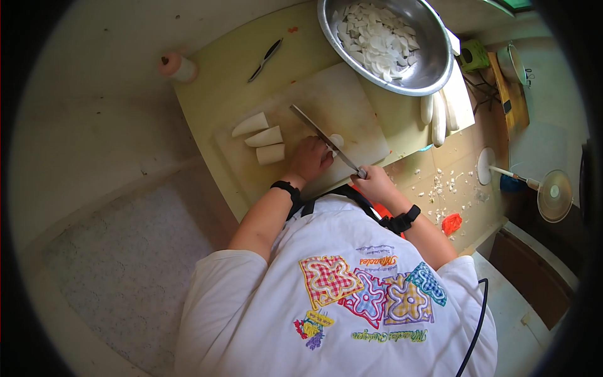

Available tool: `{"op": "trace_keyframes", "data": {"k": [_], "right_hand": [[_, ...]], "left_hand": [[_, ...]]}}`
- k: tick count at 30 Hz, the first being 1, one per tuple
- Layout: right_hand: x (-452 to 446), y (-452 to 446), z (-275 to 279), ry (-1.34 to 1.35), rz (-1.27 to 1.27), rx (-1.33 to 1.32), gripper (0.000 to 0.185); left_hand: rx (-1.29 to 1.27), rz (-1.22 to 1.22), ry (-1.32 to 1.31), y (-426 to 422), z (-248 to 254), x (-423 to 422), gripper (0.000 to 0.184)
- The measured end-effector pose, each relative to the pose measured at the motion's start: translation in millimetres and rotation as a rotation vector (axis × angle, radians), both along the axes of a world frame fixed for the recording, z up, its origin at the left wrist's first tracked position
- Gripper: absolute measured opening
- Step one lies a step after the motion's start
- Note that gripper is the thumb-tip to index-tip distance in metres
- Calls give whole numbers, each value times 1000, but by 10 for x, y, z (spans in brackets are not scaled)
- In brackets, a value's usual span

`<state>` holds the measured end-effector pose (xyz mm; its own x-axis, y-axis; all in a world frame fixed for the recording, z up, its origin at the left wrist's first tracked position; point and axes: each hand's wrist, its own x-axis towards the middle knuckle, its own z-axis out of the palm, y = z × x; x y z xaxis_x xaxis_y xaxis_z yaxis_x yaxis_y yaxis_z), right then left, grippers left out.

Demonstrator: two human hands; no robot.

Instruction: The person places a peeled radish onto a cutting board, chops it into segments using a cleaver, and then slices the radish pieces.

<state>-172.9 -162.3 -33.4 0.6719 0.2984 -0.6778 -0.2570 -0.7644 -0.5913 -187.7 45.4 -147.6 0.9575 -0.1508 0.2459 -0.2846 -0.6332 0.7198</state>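
Note:
My right hand (pixel 375 185) is closed round the handle of a long knife (pixel 319 133), whose blade slants up and left over the white cutting board (pixel 352 107). Against the blade's left side, my left hand (pixel 311 158) has its fingers curled on a white vegetable piece, mostly hidden under them. A thin round slice (pixel 337 140) lies just right of the blade. Several thick white vegetable chunks (pixel 264 136) rest on the board, left of my left hand.
A metal bowl (pixel 433 60) of white slices stands at the table's far edge, with whole white vegetables (pixel 438 118) beside it. A peeler (pixel 266 60) and a paper roll (pixel 179 67) are at the upper left. A fan (pixel 555 195) stands right.

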Motion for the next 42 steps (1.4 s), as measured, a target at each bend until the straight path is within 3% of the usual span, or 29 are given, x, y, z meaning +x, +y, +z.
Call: {"op": "trace_keyframes", "data": {"k": [14, 20, 22, 25, 28, 31, 35, 37, 42], "right_hand": [[21, -84, 139, 109, -13, -7, 19], [36, -127, 84, 215, 70, -171, 18], [178, 113, 233, 167, -31, -54, 17], [116, 65, -113, 136, 47, -72, 17], [77, -67, -25, 170, -21, 31, 18], [101, -82, 21, 251, 48, -141, 20], [17, 67, -308, 19, 17, -96, 23], [85, 73, -327, 73, 19, -105, 22], [265, 60, -108, 151, -38, -95, 26]], "left_hand": [[24, 6, 49, 9, -8, -15, 19], [17, -20, 91, 22, -67, -20, 23], [32, -13, 47, 7, -101, -37, 21], [50, -39, 34, 8, -148, -38, 23], [54, -39, 46, 19, -136, -47, 22], [5, -14, 24, 3, -148, -29, 18], [5, 1, 23, -24, -176, -26, 19], [42, -69, 134, -19, -200, -43, 20], [24, -12, 38, -7, -129, -21, 21]]}}
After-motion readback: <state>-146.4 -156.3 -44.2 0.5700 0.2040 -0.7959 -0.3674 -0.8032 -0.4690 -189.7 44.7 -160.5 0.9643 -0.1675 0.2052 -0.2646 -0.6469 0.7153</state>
